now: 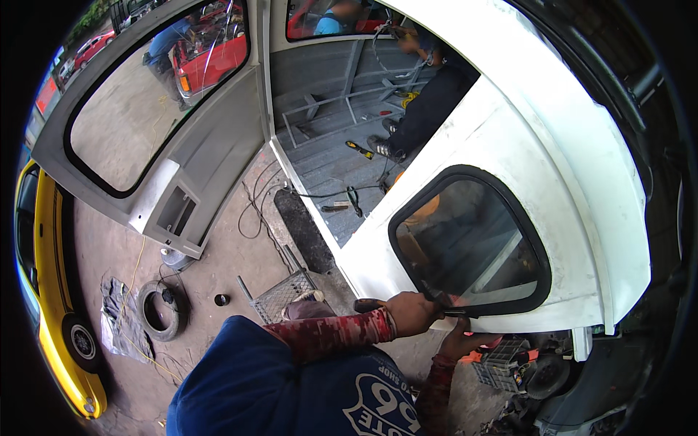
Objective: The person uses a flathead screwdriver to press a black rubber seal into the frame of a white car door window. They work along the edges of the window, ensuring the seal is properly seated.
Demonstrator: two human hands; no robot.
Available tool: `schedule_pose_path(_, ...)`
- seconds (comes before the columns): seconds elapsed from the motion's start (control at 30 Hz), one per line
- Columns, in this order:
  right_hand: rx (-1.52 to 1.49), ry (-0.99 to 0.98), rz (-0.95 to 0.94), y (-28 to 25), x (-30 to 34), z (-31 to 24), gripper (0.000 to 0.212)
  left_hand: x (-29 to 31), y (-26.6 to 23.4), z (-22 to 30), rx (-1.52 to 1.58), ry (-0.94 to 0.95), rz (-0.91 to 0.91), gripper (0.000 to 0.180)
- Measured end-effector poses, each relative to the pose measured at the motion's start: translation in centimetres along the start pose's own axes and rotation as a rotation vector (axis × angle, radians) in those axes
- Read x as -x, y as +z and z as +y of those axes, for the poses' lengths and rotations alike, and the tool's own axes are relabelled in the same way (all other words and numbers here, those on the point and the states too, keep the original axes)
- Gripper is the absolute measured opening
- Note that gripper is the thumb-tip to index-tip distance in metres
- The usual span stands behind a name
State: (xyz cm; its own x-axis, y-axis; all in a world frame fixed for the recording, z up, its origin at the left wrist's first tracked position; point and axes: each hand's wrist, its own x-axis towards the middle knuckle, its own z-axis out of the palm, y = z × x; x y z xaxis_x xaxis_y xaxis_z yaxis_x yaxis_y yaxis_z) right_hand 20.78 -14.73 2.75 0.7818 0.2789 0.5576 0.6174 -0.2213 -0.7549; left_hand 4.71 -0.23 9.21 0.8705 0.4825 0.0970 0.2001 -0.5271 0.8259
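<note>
My left hand (pixel 413 314) is closed around a tool with a dark handle (pixel 369 305). Its end reaches right, to the lower edge of the black rubber seal (pixel 502 308) around a rounded window (pixel 472 247); the exact kind of tool is hidden by my fingers. My right hand (pixel 464 341) is just below that spot, against the bottom edge of the white body panel (pixel 436 182). Its fingers stretch to the right, with the thumb up near the tool's end. The glass is set in the white panel.
An open grey door (pixel 240 131) stands left. Inside the vehicle, another person (pixel 436 94) works near pliers (pixel 354 201). A metal mesh step (pixel 280 296), a tyre (pixel 161 310) and cables (pixel 251 211) are on the floor. A yellow car (pixel 51 291) stands far left; a crate (pixel 502 363) sits lower right.
</note>
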Motion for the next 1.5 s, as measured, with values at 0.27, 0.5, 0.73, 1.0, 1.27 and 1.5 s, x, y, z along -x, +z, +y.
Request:
schedule_pose_path(0.27,0.108,-0.061,0.010,0.6,-0.2,0.0,0.111,1.9,-2.0,0.1,0.023,-0.154,-0.169,0.039)
schedule_pose_path(0.5,0.079,-0.061,0.038,1.1,-0.3,-1.0,0.122,2.9,0.5,0.1,0.118,-0.125,-0.032,0.039)
schedule_pose_path(0.73,0.192,-0.100,0.051,1.3,-0.3,-1.8,0.126,3.3,1.2,-0.1,0.443,-0.139,-0.035,0.028)
schedule_pose_path(1.0,0.075,-0.036,0.022,1.0,-0.4,-1.4,0.130,5.1,-1.0,1.4,0.881,-0.378,-0.061,0.032)
schedule_pose_path(1.27,-0.033,0.045,-0.020,1.2,-0.2,-0.2,0.131,8.8,-0.1,0.9,0.995,-0.351,-0.061,0.037)
schedule_pose_path(1.5,0.089,-0.042,-0.001,1.2,-0.1,0.0,0.130,9.8,-0.8,0.5,1.000,-0.370,-0.222,0.037)
